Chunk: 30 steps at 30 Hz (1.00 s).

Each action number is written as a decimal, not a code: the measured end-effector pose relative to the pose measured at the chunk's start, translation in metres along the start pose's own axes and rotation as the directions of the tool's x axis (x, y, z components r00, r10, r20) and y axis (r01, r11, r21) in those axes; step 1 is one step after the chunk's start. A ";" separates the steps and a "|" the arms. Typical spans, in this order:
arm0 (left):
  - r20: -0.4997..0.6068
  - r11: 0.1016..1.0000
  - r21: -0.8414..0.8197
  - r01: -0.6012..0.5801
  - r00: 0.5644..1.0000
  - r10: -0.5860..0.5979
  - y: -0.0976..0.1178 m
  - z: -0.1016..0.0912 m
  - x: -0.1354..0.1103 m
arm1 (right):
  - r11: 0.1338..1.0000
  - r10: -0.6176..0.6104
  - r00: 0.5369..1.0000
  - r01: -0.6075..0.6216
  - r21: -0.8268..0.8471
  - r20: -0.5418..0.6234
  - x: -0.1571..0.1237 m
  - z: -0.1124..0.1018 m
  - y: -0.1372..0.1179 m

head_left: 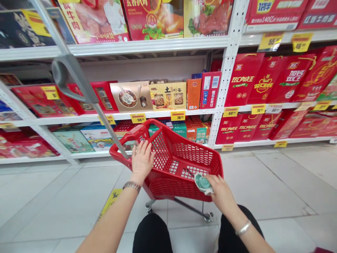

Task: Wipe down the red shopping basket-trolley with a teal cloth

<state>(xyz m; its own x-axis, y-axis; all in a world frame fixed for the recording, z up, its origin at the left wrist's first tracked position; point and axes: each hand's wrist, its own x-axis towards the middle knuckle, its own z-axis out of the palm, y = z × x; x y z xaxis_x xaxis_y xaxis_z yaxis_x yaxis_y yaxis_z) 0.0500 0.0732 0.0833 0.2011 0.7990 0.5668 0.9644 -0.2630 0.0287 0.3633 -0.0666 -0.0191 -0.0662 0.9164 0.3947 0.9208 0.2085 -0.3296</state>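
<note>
A red plastic shopping cart basket (184, 181) on wheels is in front of me, tilted in view. My left hand (142, 158) is on its near-left rim beside the handle, fingers bent over the edge. At the near-right rim, my right hand (216, 186) is closed on a bunched teal and white cloth (202, 183). A thin dark piece lies by the cloth, inside the basket; its kind is unclear. A grey metal pole (105, 123) with a grey plastic clamp (72, 79) rises from the cart's handle end.
White shelves (158, 45) stand behind the cart, stocked with gift boxes (130, 96) and red bags (240, 79). Yellow price tags (178, 115) hang along the edges. Grey floor tiles (263, 189) lie around, with a yellow floor sticker (110, 200) left. My black-clad knees (152, 233) are close to the cart.
</note>
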 end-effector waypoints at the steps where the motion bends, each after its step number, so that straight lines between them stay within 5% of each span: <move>1: 0.002 0.999 -0.013 0.032 0.999 -0.032 0.010 0.007 -0.007 | 1.000 0.007 1.000 -0.008 -0.025 -0.028 -0.001 0.005 -0.012; 7: 0.195 0.995 -0.062 0.076 0.979 -0.063 0.077 0.044 -0.058 | 1.000 -0.019 1.000 0.019 -0.021 -0.001 -0.011 0.032 -0.078; 12: 0.244 0.980 0.047 0.193 0.949 -0.199 0.071 0.036 -0.065 | 0.968 -0.211 0.958 0.178 0.175 0.195 -0.014 0.022 -0.103; 15: 0.272 0.989 0.068 0.134 0.951 -0.148 0.052 0.027 -0.066 | 0.919 -0.339 0.883 0.237 0.315 0.323 -0.010 0.000 -0.097; 19: 0.324 0.996 0.063 0.065 0.942 -0.082 0.030 0.019 -0.071 | 0.880 -0.447 0.824 0.335 0.338 0.348 -0.005 -0.023 -0.069; 26: 0.349 1.000 0.012 -0.004 0.937 -0.001 0.010 0.015 -0.068 | 0.928 -0.365 0.876 0.316 0.195 0.314 0.007 -0.039 -0.011; 30: 0.244 0.978 0.067 0.195 0.948 -0.206 0.035 0.018 -0.086 | 0.895 -0.434 0.853 0.372 0.247 0.288 0.001 -0.025 -0.026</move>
<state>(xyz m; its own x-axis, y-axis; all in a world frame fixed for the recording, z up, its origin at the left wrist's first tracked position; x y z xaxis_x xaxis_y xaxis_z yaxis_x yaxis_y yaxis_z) 0.0691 0.0048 0.0206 0.0339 0.9431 0.3307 0.9943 -0.0652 0.0841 0.3491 -0.0796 0.0118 -0.5671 0.7901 0.2327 0.7043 0.6117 -0.3602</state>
